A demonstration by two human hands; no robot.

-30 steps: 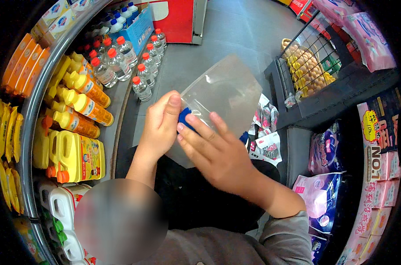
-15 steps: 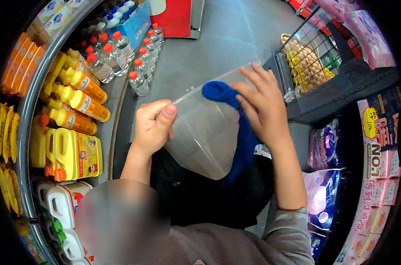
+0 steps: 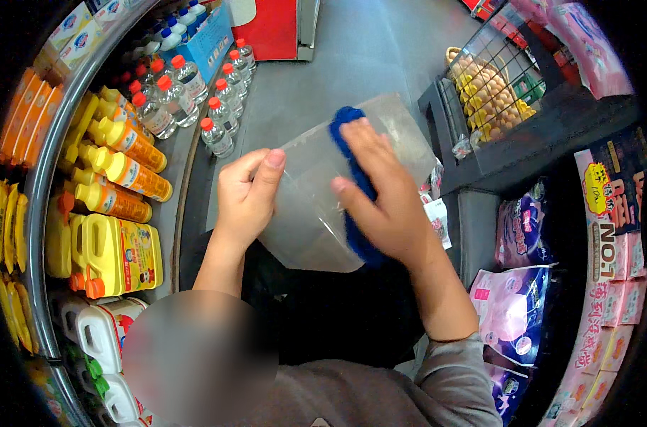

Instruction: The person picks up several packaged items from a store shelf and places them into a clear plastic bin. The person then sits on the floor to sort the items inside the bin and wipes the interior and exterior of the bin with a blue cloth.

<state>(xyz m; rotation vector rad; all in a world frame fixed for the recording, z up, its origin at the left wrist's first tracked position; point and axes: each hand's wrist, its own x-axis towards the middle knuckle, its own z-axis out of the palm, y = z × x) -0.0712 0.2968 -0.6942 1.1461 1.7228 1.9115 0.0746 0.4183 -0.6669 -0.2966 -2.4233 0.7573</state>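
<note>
My left hand (image 3: 249, 196) grips the left edge of a clear plastic panel (image 3: 306, 203), its thumb on top and its fingers curled behind. The panel is scuffed and see-through, held tilted above my dark-clothed lap; whether it is flat or one side of a box I cannot tell. A blue cloth (image 3: 345, 128) lies bunched in a long strip across the panel. With fingers stretched out, my right hand (image 3: 384, 185) presses that cloth onto the surface and covers its middle part.
Shelves on the left carry orange squeeze bottles (image 3: 131, 174), yellow jugs (image 3: 135, 249) and red-capped clear bottles (image 3: 174, 99). On the right are eggs (image 3: 484, 92) behind a wire grid (image 3: 501, 57), purple packs (image 3: 512, 313) and pink boxes (image 3: 622, 306). Grey floor (image 3: 352, 43) lies ahead.
My right hand has moved left and down from the panel's far right corner, bringing the cloth onto its face. More of the panel's right part shows. My left hand keeps its grip.
</note>
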